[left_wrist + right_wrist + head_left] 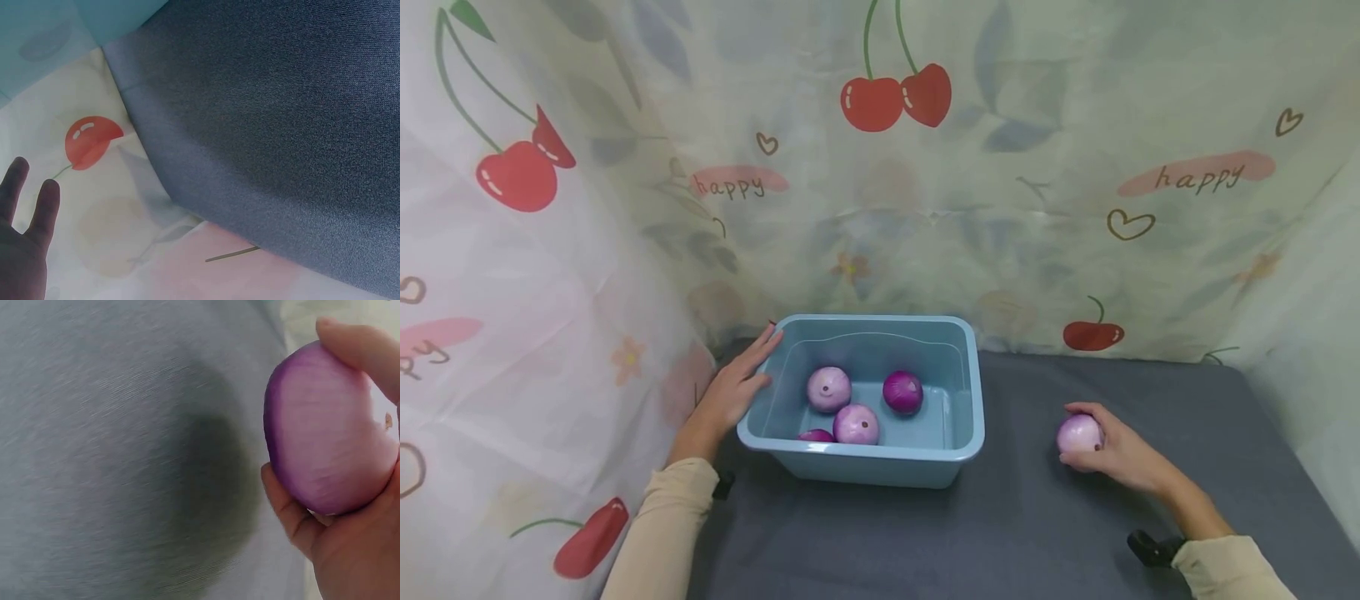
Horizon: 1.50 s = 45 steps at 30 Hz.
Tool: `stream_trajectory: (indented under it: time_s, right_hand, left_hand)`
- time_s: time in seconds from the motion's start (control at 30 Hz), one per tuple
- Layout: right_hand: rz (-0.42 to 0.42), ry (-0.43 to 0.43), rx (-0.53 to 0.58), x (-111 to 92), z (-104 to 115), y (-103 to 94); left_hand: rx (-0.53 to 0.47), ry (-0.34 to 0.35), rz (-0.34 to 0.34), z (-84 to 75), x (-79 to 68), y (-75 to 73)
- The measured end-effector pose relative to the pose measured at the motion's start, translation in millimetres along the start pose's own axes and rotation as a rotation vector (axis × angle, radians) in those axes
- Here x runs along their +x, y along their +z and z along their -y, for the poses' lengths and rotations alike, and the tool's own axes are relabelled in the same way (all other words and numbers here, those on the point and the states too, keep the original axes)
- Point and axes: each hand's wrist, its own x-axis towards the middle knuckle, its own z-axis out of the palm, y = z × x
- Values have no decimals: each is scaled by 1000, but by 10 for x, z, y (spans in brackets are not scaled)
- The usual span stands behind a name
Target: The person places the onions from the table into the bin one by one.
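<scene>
My right hand [1131,457] grips a peeled purple onion [1078,434] between thumb and fingers, to the right of a blue plastic basin [880,454]. In the right wrist view the onion [325,431] is held off the grey cloth, with a dark shadow beneath. My left hand [730,402] rests against the basin's left rim with its fingers extended. Inside the basin lie two pale purple onions [829,389], a darker one [902,392], and another onion [814,436] mostly hidden by the front wall. Only some fingers of the left hand [28,219] show in the left wrist view.
A dark grey cloth [1037,533] covers the table. Printed sheets with cherries hang as a back wall [925,233] and a left wall [550,333]; a pale sheet [1307,333] stands at the right. The basin sits close to the back wall.
</scene>
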Motion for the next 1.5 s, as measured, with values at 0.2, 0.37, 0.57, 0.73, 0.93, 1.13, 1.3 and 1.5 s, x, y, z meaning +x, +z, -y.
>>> stream_trajectory:
  time_s: [0.2,0.37,0.57,0.73,0.93,1.13,1.3,1.5]
  right_hand:
    - [-31,-33,58,68,219,-86]
    - [-81,-93,15,143,448,-181]
    - [-201,-259,-69,205,810,-241]
    - [-196,-320,-53,264,1084,-274]
    - [-132,-340,4,378,1394,-333]
    - [-102,-431,3,500,1801,-338]
    - [-44,-501,12,622,2151,-298]
    - [-2,-577,-25,836,2497,-209]
  left_hand:
    - [-9,-1,-14,5,0,13]
    - [-6,-1,-10,-9,-1,10]
    - [-15,-3,-6,-4,4,17]
    - [-11,0,-8,11,-4,19]
    - [-10,4,-6,23,-12,4]
    - [2,17,-1,14,-13,-12]
    - [4,26,-3,9,-8,-14]
    - [0,33,-3,2,11,-14]
